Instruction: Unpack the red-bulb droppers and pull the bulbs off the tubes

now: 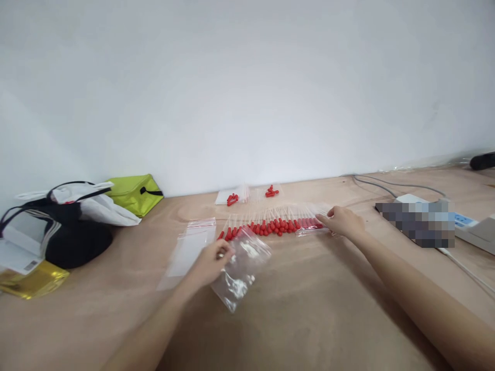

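Fingers of the left hand (214,262) pinch the clear zip bag (242,268), forearm angled in from the lower left. Right hand (344,221) extends farther forward, thumb and fingertips narrowed at the clear packet (307,224) beside the red-tipped sticks (273,226).

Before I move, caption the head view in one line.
Left hand at a bag of white pieces, right hand at a row of red-tipped sticks.

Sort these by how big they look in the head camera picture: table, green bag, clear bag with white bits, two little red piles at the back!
1. Table.
2. Green bag and clear bag: unsure, the clear one is nearer the camera.
3. Left red pile and right red pile: look alike.
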Tool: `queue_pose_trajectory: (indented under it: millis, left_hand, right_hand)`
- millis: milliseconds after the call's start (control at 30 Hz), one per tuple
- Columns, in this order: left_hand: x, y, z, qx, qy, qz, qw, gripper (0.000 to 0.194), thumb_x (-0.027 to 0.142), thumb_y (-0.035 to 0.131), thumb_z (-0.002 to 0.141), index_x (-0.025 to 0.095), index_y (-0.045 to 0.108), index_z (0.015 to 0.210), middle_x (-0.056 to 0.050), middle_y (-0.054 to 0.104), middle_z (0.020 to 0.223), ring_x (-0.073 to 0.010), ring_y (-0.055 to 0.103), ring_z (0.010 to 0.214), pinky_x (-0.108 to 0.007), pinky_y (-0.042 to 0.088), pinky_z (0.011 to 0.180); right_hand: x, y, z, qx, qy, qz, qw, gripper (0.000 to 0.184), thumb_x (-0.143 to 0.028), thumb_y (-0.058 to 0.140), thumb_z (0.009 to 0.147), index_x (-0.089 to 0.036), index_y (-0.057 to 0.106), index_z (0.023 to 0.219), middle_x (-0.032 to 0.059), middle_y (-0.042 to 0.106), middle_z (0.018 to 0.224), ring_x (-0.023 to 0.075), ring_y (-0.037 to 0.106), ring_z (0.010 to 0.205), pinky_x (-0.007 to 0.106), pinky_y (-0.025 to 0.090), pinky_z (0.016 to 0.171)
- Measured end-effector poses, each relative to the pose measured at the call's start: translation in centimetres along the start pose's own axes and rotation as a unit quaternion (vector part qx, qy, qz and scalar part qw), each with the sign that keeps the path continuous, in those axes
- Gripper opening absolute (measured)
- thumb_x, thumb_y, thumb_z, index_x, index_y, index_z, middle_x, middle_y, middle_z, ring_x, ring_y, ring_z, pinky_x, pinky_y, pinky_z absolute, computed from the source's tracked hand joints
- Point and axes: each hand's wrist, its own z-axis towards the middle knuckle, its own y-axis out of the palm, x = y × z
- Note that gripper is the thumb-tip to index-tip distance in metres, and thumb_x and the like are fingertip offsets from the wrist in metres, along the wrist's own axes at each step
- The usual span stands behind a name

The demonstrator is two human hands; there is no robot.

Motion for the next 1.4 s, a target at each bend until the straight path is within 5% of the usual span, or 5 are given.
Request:
queue_pose_trajectory:
  millis: [167, 300, 533, 867, 1400]
  left_hand:
    - [-6.0, -5.8, -0.3, 0.244, -0.148, 0.081, 0.955, 0.027, 0.045, 0.047, 0.067, 0.018, 0.053, 0.072, 0.0, 0.059, 0.06, -0.0178, 0.056, 0.06, -0.024, 0.039, 0.054]
    - [-9.1, -6.9, -0.9, 0.233, -0.231, 0.209, 0.921, 0.024, 0.043, 0.048, 0.068, 0.02, 0.053, 0.074, -0.004, 0.062, 0.069, -0.0239, 0.059, 0.07, -0.028, 0.041, 0.056]
    - [-7.0, -5.7, -1.5, 0.321, -0.095, 0.322, 0.885, 0.039, 0.045, 0.041, 0.074, 0.015, 0.052, 0.097, -0.012, 0.06, 0.099, -0.03, 0.054, 0.096, -0.043, 0.041, 0.082]
    - [-1.3, 2.8, -3.3, -0.033, 0.207, 0.224, 0.952, 0.039, 0.036, 0.044, 0.083, 0.024, 0.047, 0.12, -0.005, 0.042, 0.132, -0.0224, 0.033, 0.124, -0.043, 0.034, 0.1]
    - [2.2, 5.5, -1.9, -0.083, 0.226, 0.168, 0.956, 0.038, 0.036, 0.044, 0.084, 0.022, 0.049, 0.119, -0.006, 0.045, 0.13, -0.0211, 0.036, 0.122, -0.044, 0.027, 0.104]
  right_hand:
    - [0.2, 0.4, 0.4, -0.088, 0.029, 0.04, 0.995, 0.039, -0.053, 0.045, 0.071, -0.021, 0.063, 0.06, 0.0045, 0.06, 0.053, 0.0222, 0.059, 0.066, 0.036, 0.038, 0.069]
    - [-0.1, 1.1, 0.6, -0.081, 0.029, 0.035, 0.996, 0.033, -0.048, 0.048, 0.071, -0.02, 0.064, 0.06, 0.0041, 0.056, 0.047, 0.0217, 0.059, 0.063, 0.035, 0.038, 0.067]
    - [-0.1, 1.2, 0.8, -0.038, 0.028, 0.006, 0.999, 0.034, -0.045, 0.044, 0.074, -0.02, 0.064, 0.06, 0.01, 0.062, 0.067, 0.0317, 0.054, 0.09, 0.051, 0.031, 0.08]
    - [-0.6, 1.3, 0.3, -0.042, 0.007, 0.014, 0.999, 0.04, -0.058, 0.05, 0.063, -0.02, 0.06, 0.055, 0.0085, 0.059, 0.059, 0.0324, 0.052, 0.089, 0.051, 0.031, 0.078]
    - [-0.2, 2.1, 1.5, 0.064, -0.026, 0.114, 0.991, 0.027, -0.034, 0.032, 0.083, -0.016, 0.051, 0.076, 0.0099, 0.061, 0.077, 0.0197, 0.056, 0.076, 0.027, 0.036, 0.063]
